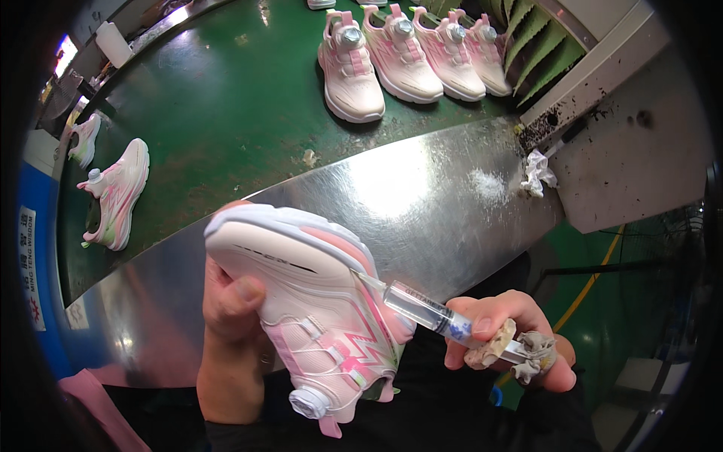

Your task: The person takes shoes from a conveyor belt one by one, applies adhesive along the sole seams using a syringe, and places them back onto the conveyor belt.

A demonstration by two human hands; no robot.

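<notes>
My left hand (235,301) grips a pink and white sneaker (301,279) by its toe end, thumb on the upper and the other fingers mostly hidden behind the shoe. The shoe is tilted, its white sole edge turned up and its dial lace knob pointing down toward me. In my right hand (504,324) is a clear syringe (425,309), its thin tip at the seam between the sole and the upper. Beige and grey wrapping covers the syringe's finger flange and plunger end, between my fingers and thumb.
Several matching sneakers (350,71) stand in a row on the green conveyor belt (226,90). Another sneaker (120,196) lies at the left. A steel ledge (452,203) runs along the belt, with crumpled white paper (538,175) by the metal frame at right.
</notes>
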